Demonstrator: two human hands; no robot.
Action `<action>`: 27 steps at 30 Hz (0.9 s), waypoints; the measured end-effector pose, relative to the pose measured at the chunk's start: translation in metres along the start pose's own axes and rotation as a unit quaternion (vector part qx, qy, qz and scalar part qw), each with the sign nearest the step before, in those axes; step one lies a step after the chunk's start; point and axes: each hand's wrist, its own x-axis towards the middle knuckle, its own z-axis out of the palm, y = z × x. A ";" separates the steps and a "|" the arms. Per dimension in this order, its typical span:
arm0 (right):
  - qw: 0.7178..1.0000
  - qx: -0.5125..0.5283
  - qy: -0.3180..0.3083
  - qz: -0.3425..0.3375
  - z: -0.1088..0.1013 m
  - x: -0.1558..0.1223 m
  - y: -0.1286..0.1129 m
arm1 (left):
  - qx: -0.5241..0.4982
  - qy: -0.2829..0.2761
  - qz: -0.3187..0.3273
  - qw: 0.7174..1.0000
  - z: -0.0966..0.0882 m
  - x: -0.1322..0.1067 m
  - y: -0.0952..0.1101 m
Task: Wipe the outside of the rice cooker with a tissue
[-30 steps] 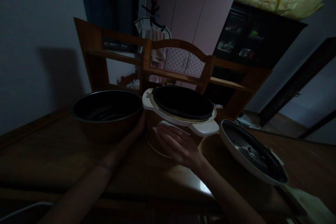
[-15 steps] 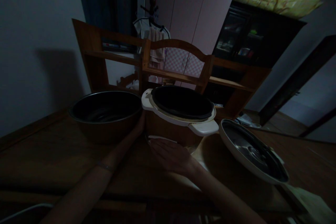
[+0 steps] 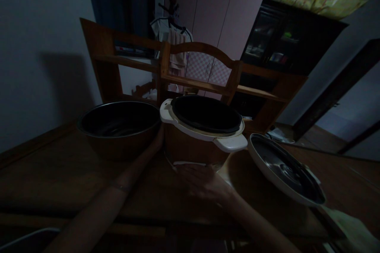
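A rice cooker body (image 3: 190, 142) with white side handles and a black interior stands upright on the wooden table. My right hand (image 3: 204, 182) lies flattened against its lower front, fingers pressing a white cloth (image 3: 190, 163) to the wall. My left hand (image 3: 158, 140) reaches between the cooker and a wide dark pot (image 3: 121, 146). It is at the cooker's left side, its fingers hidden in shadow. The pot stands to the left, mouth up. On the right rests the cooker's lid (image 3: 286, 172), tilted, its dark underside and metal disc showing.
A wooden shelf frame (image 3: 202, 83) rises along the table's back edge. Pale fabric (image 3: 350, 225) lies at the lower right corner. Behind are pink cupboards (image 3: 210, 16), a dark cabinet (image 3: 285, 39) topped by yellow bags, and clothes on a stand. The room is dim.
My right hand has slid a little right and down along the cooker's front with the white cloth. My left hand, the pot, the cooker and the lid stay in place.
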 end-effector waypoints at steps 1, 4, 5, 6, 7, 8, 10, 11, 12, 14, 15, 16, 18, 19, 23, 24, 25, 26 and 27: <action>1.000 0.014 -0.002 0.006 0.000 -0.002 0.001 | -0.007 0.000 -0.004 1.000 -0.002 0.003 -0.004; 0.999 0.032 -0.007 -0.004 0.000 -0.008 0.003 | -0.005 0.000 -0.008 1.000 -0.006 0.006 -0.012; 0.999 0.033 -0.006 -0.010 0.000 -0.009 0.004 | -0.002 0.001 -0.007 1.000 -0.007 0.006 -0.012; 0.999 0.032 -0.002 -0.013 -0.002 -0.010 0.005 | 0.000 0.002 -0.008 1.000 -0.008 0.005 -0.012; 0.999 0.031 0.003 -0.011 -0.004 -0.011 0.005 | 0.001 0.004 -0.009 1.000 -0.008 0.004 -0.012; 1.000 0.029 0.006 -0.008 -0.006 -0.012 0.006 | 0.000 0.003 -0.011 1.000 -0.008 0.003 -0.011; 1.000 0.019 0.001 0.000 -0.013 -0.015 0.006 | -0.006 -0.004 -0.011 1.000 -0.007 0.000 -0.009; 1.000 0.010 -0.001 0.005 -0.017 -0.017 0.006 | -0.006 -0.007 -0.008 1.000 -0.007 -0.001 -0.008; 1.000 -0.001 -0.003 0.008 -0.020 -0.019 0.007 | -0.004 -0.010 -0.004 1.000 -0.007 -0.001 -0.008; 1.000 -0.024 0.002 0.017 -0.026 -0.025 0.007 | 0.002 -0.007 0.003 1.000 -0.007 0.000 -0.008; 0.999 -0.035 0.008 0.024 -0.029 -0.029 0.007 | 0.005 -0.003 0.004 1.000 -0.007 0.001 -0.009; 0.999 -0.043 0.011 0.032 -0.030 -0.032 0.007 | 0.007 -0.001 0.004 1.000 -0.008 0.002 -0.010; 0.997 -0.055 0.012 0.048 -0.032 -0.038 0.008 | 0.006 0.000 -0.001 1.000 -0.007 0.002 -0.009; 0.997 -0.062 0.012 0.054 -0.033 -0.040 0.009 | 0.006 -0.002 -0.005 1.000 -0.007 0.002 -0.008; 0.993 -0.086 0.027 0.070 -0.036 -0.048 0.012 | 0.014 0.005 -0.006 1.000 0.002 -0.006 0.007; 0.993 -0.089 0.034 0.074 -0.037 -0.050 0.013 | 0.017 0.010 -0.001 1.000 0.004 -0.009 0.013; 0.992 -0.090 0.043 0.079 -0.038 -0.051 0.013 | 0.020 0.013 0.002 1.000 0.007 -0.011 0.018; 0.991 -0.089 0.050 0.084 -0.038 -0.053 0.013 | 0.022 0.015 0.004 1.000 0.010 -0.014 0.023; 0.991 -0.088 0.054 0.090 -0.039 -0.055 0.013 | 0.024 0.017 0.006 1.000 0.012 -0.016 0.028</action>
